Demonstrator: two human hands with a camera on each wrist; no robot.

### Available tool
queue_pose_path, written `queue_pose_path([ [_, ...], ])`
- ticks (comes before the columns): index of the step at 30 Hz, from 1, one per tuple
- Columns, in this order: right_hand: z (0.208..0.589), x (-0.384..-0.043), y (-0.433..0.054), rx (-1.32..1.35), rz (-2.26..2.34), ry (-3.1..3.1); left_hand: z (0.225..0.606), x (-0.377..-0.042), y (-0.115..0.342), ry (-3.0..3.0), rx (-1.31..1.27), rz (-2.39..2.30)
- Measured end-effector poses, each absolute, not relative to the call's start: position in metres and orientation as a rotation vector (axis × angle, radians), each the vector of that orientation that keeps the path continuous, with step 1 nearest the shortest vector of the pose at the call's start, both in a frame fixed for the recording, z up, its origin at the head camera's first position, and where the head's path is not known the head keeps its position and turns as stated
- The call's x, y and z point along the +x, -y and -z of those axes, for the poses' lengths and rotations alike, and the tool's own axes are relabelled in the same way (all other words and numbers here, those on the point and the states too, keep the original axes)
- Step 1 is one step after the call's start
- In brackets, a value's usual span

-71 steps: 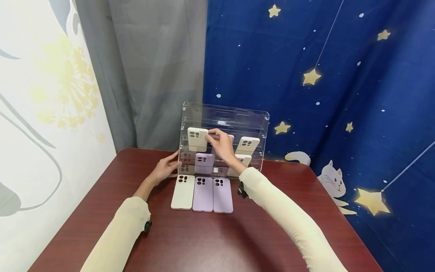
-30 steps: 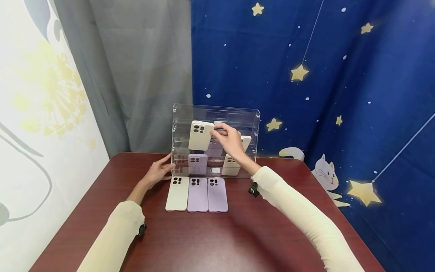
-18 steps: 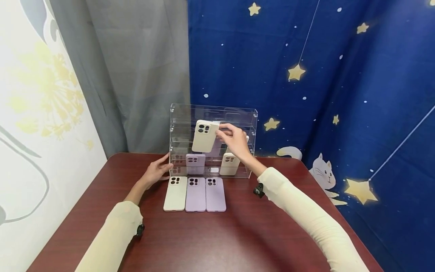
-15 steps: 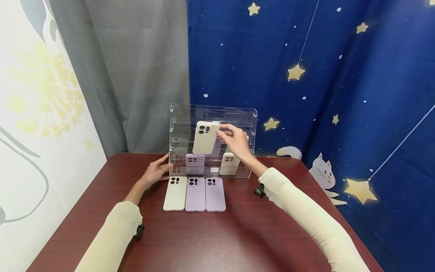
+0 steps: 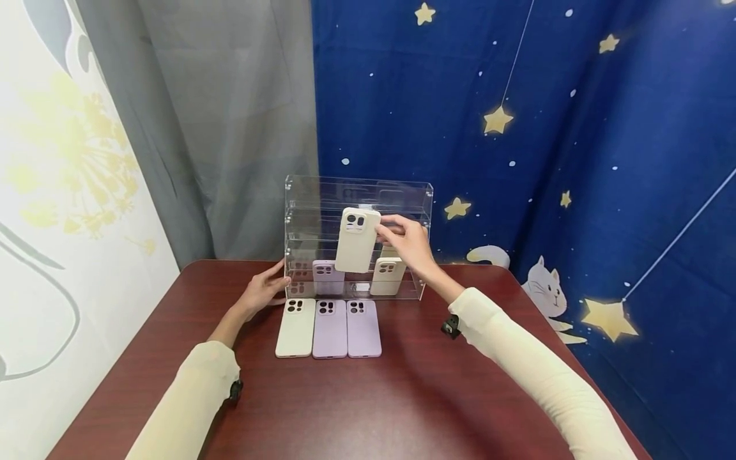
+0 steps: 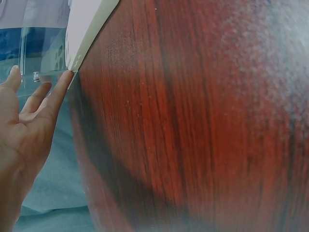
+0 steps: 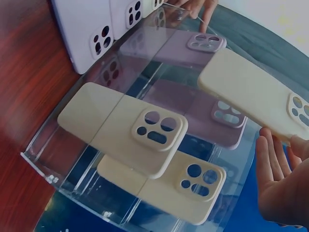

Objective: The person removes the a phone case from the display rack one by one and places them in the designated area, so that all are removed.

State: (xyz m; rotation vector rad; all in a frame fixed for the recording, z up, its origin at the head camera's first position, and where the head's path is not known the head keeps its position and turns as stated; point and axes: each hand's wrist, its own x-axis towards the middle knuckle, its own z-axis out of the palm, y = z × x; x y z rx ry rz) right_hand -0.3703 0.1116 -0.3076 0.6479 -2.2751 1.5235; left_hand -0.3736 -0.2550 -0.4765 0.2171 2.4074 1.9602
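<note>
In the head view my right hand (image 5: 413,244) pinches a cream phone case (image 5: 356,246) by its right edge, in front of a clear stepped acrylic rack (image 5: 322,191). The right wrist view has this held case (image 7: 248,84) apart from the rack. Standing in the rack are a purple case (image 7: 169,43), another purple case (image 7: 176,104), a cream case (image 7: 108,113) and a second cream case (image 7: 159,181). My left hand (image 5: 259,295) touches the rack's left side with fingers extended; in the left wrist view a fingertip (image 6: 66,77) meets its lower corner.
On the reddish-brown table (image 5: 345,409), a cream case (image 5: 295,332) and two purple cases, the middle one (image 5: 329,332) and the right one (image 5: 363,332), lie side by side before the rack. Behind hang a grey curtain (image 5: 230,128) and a blue star-patterned curtain (image 5: 402,128).
My right hand has drawn the cream case out of the rack's left side, then moved it rightward and a little lower. My left hand stays at the rack's side. The head view has shifted slightly.
</note>
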Motion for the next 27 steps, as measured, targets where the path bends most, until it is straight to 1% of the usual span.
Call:
queue_pose_path([
  [10, 0.32, -0.369, -0.136, 0.638, -1.463, 2.326, 0.476, -0.375, 0.256, -2.387, 0.219, -1.978],
  [18, 0.331, -0.366, -0.15, 0.535, -1.376, 2.387, 0.477, -0.374, 0.256, -2.404, 0.215, -1.958],
  [27, 0.347, -0.364, -0.168, 0.501, -1.424, 2.423, 0.478, -0.375, 0.255, -2.378, 0.214, -1.983],
])
